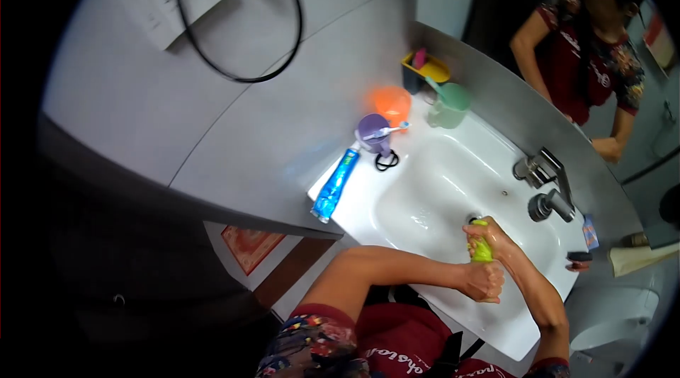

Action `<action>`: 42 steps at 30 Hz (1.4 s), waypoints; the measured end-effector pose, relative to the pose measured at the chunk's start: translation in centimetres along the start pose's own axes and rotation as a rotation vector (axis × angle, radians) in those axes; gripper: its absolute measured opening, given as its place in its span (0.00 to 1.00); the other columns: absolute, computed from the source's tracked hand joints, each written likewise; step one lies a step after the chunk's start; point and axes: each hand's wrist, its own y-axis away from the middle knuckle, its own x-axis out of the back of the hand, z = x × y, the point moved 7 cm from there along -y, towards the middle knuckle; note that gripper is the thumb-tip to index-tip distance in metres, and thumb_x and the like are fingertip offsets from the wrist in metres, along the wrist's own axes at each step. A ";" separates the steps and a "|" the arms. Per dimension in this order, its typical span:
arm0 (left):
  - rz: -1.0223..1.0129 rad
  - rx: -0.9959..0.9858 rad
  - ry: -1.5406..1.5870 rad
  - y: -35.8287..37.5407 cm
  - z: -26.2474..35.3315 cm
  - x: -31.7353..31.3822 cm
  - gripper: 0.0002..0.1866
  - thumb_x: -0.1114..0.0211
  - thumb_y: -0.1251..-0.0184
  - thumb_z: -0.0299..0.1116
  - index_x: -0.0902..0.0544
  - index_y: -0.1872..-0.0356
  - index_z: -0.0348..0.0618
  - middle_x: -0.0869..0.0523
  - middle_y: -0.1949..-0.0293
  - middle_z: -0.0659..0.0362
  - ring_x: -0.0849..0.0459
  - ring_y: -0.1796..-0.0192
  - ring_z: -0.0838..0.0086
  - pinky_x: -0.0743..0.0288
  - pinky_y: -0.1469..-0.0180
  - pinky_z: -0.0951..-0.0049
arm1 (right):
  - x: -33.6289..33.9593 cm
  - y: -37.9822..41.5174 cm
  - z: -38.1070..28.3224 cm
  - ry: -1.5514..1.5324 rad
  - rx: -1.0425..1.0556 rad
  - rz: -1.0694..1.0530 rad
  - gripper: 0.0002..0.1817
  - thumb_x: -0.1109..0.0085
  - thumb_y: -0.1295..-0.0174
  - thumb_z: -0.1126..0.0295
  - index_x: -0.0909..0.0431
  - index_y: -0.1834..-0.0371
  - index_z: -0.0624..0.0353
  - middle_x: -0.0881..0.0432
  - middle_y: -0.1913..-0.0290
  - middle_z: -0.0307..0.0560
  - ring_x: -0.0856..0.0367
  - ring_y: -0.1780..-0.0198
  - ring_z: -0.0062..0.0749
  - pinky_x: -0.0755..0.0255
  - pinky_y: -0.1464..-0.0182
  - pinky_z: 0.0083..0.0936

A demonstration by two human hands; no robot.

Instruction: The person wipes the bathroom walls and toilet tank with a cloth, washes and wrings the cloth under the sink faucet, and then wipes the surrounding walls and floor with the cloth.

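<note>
Over the white washbasin, my left hand is closed in a fist around one end of a bright yellow-green cloth. My right hand is wrapped round its other end, farther from my body. A short bunched stretch of the cloth shows between the two fists; the rest is hidden in my fingers. Behind my right hand is the dark drain, partly covered. The chrome tap stands at the basin's right rim, apart from both hands.
Along the left rim are a blue toothpaste tube, a purple cup with a toothbrush across it, a black hair tie, an orange cup and a green mug. A mirror is behind; a toilet stands right.
</note>
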 end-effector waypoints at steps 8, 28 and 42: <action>-0.498 -0.001 -0.210 3.3 -2.8 -8.4 0.09 0.43 0.57 0.35 0.20 0.89 0.47 0.18 0.80 0.60 0.22 0.75 0.68 0.34 0.73 0.66 | 1.4 -2.8 -0.3 0.260 0.179 0.317 0.16 0.40 0.53 0.73 0.35 0.91 0.59 0.35 0.90 0.41 0.35 0.89 0.26 0.34 0.83 0.24; -0.600 0.018 -0.095 10.3 -4.0 -11.2 0.07 0.44 0.47 0.36 0.23 0.70 0.46 0.20 0.65 0.59 0.24 0.53 0.69 0.31 0.52 0.71 | 0.5 -8.1 3.0 0.618 0.186 0.644 0.10 0.42 0.55 0.71 0.24 0.83 0.68 0.24 0.86 0.49 0.23 0.85 0.30 0.31 0.83 0.27; 0.176 1.333 1.183 15.6 -10.9 6.7 0.25 0.44 0.33 0.44 0.33 0.41 0.39 0.22 0.49 0.53 0.21 0.48 0.66 0.26 0.48 0.68 | 1.4 4.7 3.7 -0.800 0.698 0.332 0.16 0.53 0.41 0.63 0.28 0.54 0.60 0.21 0.64 0.48 0.22 0.59 0.38 0.27 0.53 0.33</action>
